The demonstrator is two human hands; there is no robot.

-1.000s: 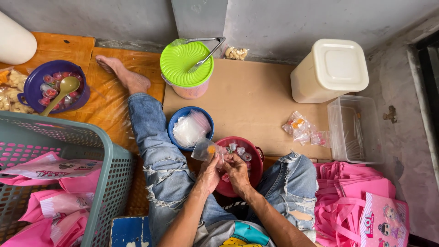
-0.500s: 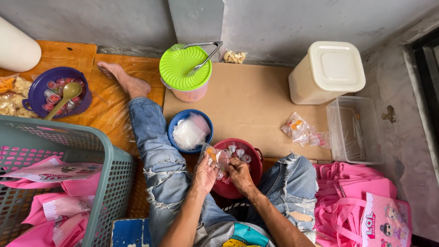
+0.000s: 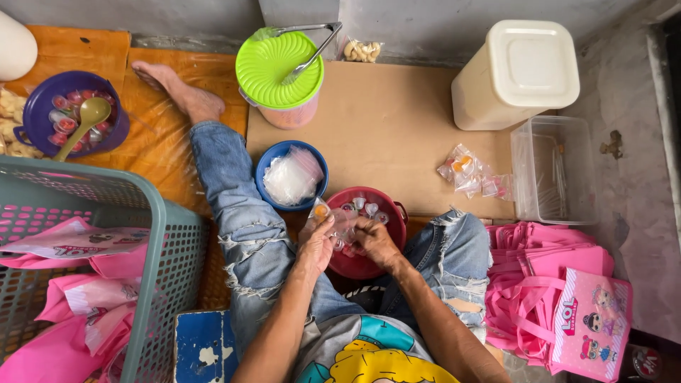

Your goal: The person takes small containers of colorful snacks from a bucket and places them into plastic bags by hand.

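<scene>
Clear little bag (image 3: 328, 215) pinched in left hand (image 3: 317, 243) over red bowl (image 3: 392, 206) | right hand (image 3: 374, 240) closed, stuffing candies | loose grip, could spill onto cardboard (image 3: 383, 135)

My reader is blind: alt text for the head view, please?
Seated on the floor, a person's left hand and right hand hold a small clear bag over a red bowl of small sweets. A blue bowl of clear bags sits beside it.
</scene>
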